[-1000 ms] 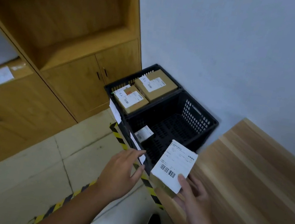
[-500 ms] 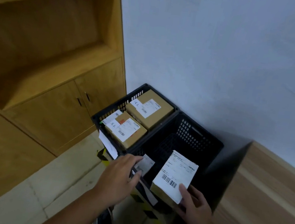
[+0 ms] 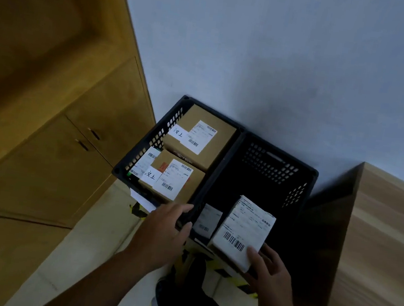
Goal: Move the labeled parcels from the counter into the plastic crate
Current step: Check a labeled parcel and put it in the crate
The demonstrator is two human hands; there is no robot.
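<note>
A black plastic crate (image 3: 272, 162) stands on the floor against the wall, split into two bays. The left bay holds two brown labeled parcels, one at the back (image 3: 199, 137) and one in front (image 3: 174, 177). My right hand (image 3: 267, 273) grips a parcel (image 3: 243, 232) with a large white barcode label and holds it over the near part of the right bay. My left hand (image 3: 164, 230) rests on the crate's near rim by the divider, fingers curled over the edge. A small white label (image 3: 207, 221) shows inside the right bay.
A wooden counter (image 3: 383, 256) runs along the right. Wooden cabinets (image 3: 72, 147) with two door handles stand on the left. Yellow-black hazard tape (image 3: 230, 273) crosses the floor under the crate's near edge. A loose white paper (image 3: 141, 200) lies by the crate's left corner.
The view has come closer and over the crate. My right hand has carried the parcel from the counter edge to above the right bay. My left hand has reached the crate rim.
</note>
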